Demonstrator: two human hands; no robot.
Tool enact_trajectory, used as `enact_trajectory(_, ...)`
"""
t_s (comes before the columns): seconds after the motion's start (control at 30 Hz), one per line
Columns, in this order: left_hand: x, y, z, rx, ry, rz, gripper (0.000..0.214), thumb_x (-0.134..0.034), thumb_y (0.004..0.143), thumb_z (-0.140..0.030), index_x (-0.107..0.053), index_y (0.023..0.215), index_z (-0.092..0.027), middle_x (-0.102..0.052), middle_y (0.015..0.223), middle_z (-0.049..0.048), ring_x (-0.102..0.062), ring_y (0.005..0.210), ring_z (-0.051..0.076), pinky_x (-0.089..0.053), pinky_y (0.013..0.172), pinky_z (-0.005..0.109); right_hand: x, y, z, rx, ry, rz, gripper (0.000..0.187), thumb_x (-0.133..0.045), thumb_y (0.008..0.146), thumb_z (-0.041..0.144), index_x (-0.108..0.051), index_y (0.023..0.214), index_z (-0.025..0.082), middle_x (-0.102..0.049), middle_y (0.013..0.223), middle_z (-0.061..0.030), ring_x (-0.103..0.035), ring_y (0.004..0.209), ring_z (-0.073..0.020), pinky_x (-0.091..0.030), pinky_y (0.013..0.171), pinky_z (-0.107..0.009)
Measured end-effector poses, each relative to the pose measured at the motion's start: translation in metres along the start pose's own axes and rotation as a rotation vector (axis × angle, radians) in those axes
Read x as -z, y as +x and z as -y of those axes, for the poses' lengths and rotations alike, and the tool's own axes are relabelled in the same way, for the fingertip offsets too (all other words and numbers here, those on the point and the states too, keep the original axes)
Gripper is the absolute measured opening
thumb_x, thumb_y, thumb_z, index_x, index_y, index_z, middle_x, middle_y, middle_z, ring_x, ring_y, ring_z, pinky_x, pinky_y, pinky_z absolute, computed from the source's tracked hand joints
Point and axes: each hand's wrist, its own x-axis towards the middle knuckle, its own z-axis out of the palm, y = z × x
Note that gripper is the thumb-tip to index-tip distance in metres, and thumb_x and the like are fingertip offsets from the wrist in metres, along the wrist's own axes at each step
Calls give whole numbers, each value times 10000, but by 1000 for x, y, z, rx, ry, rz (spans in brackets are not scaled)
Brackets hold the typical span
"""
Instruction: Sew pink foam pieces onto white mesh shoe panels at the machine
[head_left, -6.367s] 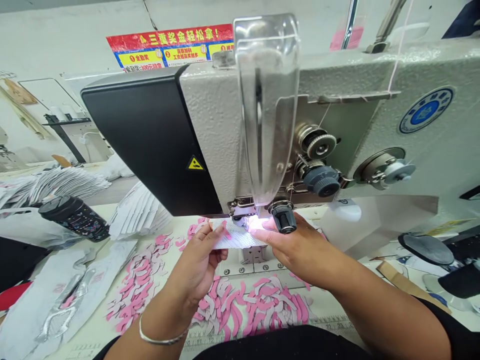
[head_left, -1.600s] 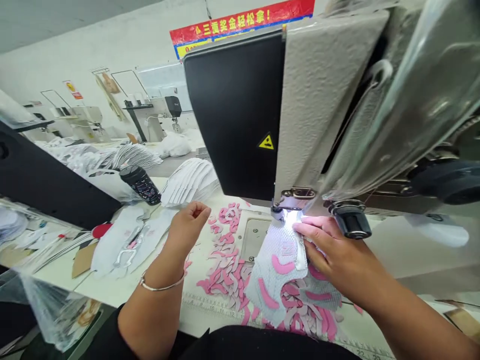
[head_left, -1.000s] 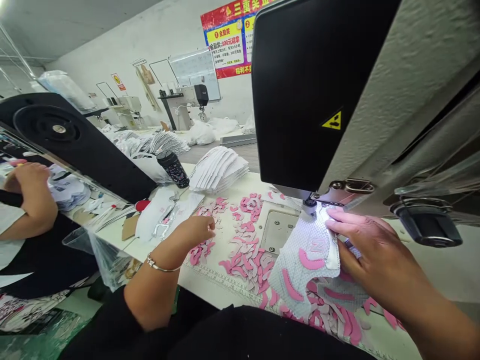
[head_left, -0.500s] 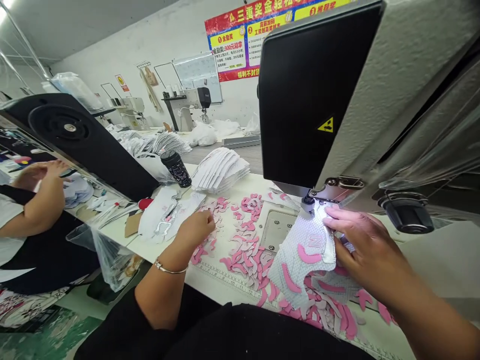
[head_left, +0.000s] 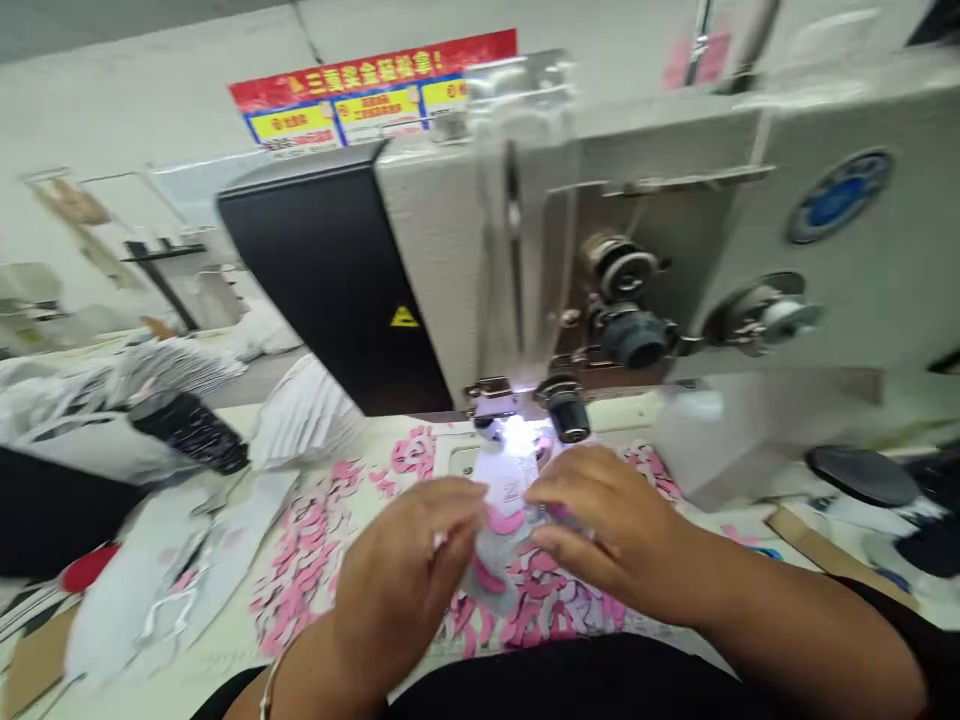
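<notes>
The picture is smeared by motion. Both hands meet in front of the lit needle area [head_left: 516,432] of a grey sewing machine [head_left: 675,230]. My left hand [head_left: 409,560] reaches in from the left with its fingers at a white mesh piece with pink patches [head_left: 499,525]. My right hand [head_left: 607,525] rests on the same piece from the right, fingers curled over it. The piece hangs from under the presser foot toward me. Whether the left fingers pinch a small pink patch or the mesh is blurred.
Loose pink and grey cut patches [head_left: 300,560] lie scattered over the table. A stack of white pieces [head_left: 304,415] and a black bottle [head_left: 191,430] lie at the left. White shoe-upper pieces [head_left: 150,590] lie near the table's left front. A black pad [head_left: 862,475] sits at the right.
The view has swung back right to face the machine. My left hand came from the scattered patches at the left to the mesh piece. My right hand stayed on the piece.
</notes>
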Motion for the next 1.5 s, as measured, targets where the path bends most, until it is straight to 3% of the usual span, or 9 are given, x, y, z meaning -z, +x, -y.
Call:
enact_trajectory(0.07,-7,3,-14,-243,-49,36,262,-639,842,-81,-651,1060,-228,-748,1014,42,-704,958,166,-568,840,262,0,0,5,-25,145,19,308,-424,1017,384,-607,893,170,-642,773,-26,-569,726,-142,-453,686,-271)
enact_trajectory(0.13,-12,3,-19,-250,-118,62,293,-636,834,-52,-644,1077,-216,-729,1042,54,-690,979,155,-561,852,246,0,0,5,-68,252,48,313,-389,1028,327,-569,820,176,-587,708,5,-511,644,-109,-411,624,-234)
enact_trajectory(0.33,-16,-3,-12,132,-353,159,238,-673,835,-164,-668,1031,-297,-713,892,17,-689,781,172,-553,693,277,-10,0,-4,51,218,9,245,-461,933,205,-534,699,196,-514,622,32,-422,596,-112,-349,590,-254)
enact_trajectory(0.47,-14,3,-6,332,-347,291,59,-737,781,-276,-737,838,-294,-697,682,5,-632,593,175,-499,583,283,-12,-3,-9,122,131,47,199,-470,962,237,-590,808,197,-612,728,3,-516,662,-129,-413,652,-276)
enact_trajectory(0.57,-14,9,10,565,-427,190,106,-779,741,-321,-713,788,-253,-675,672,0,-602,594,161,-458,547,260,-9,-4,-21,146,-44,4,108,-501,936,190,-604,967,183,-677,948,-57,-606,909,-188,-460,834,-345)
enact_trajectory(0.7,-22,19,31,769,-665,42,220,-817,706,-336,-664,812,-219,-640,711,-18,-572,653,123,-436,584,218,-14,-2,-44,137,-296,14,226,-527,877,102,-586,1088,156,-645,1161,-116,-567,1119,-252,-420,994,-442)
enact_trajectory(0.83,-38,30,34,793,-831,58,216,-814,717,-314,-648,772,-188,-636,825,-1,-576,772,124,-454,705,225,-35,-4,-60,192,-258,-71,212,-554,880,122,-591,1080,183,-646,1125,-92,-551,1124,-239,-473,947,-420)
enact_trajectory(0.97,-48,35,30,819,-962,93,222,-807,724,-300,-619,754,-187,-588,788,-21,-547,733,112,-440,680,223,-46,-8,-62,215,-254,-209,236,-577,859,120,-605,1075,210,-639,1048,-77,-560,1099,-246,-518,895,-423)
enact_trajectory(1.5,-55,37,37,819,-842,143,237,-820,657,-322,-627,699,-193,-598,726,-13,-522,651,123,-425,607,245,-46,-7,-58,258,-213,-196,189,-582,858,127,-618,1029,199,-690,985,-66,-624,1084,-237,-542,914,-422)
